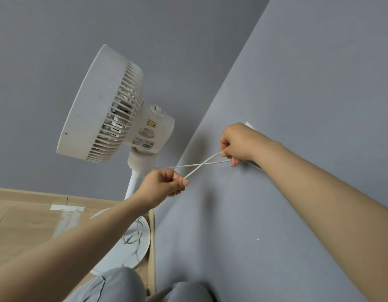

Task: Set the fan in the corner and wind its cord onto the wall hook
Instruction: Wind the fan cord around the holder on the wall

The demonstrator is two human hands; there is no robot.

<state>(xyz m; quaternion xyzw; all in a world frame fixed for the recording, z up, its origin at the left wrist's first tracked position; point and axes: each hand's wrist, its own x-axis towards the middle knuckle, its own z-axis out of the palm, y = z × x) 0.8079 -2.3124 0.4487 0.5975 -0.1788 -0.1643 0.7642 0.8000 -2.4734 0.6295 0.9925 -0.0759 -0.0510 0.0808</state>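
Note:
A white pedestal fan [106,105] stands in the corner where two grey walls meet, its round base [134,243] on the wooden floor. Its thin white cord [201,165] runs in two crossing strands between my hands. My left hand [164,185] pinches the cord near the fan's pole. Against the right wall, my right hand [238,142] is closed on the cord's other end. A white wall fitting [249,125] shows just behind that hand, mostly hidden; I cannot tell whether it is the hook.
The grey wall [297,105] on the right is close to my right forearm. A wooden skirting strip [152,247] runs along its foot. A patch of pale tape [66,208] lies on the floor at left. My grey-trousered knees [119,286] are below.

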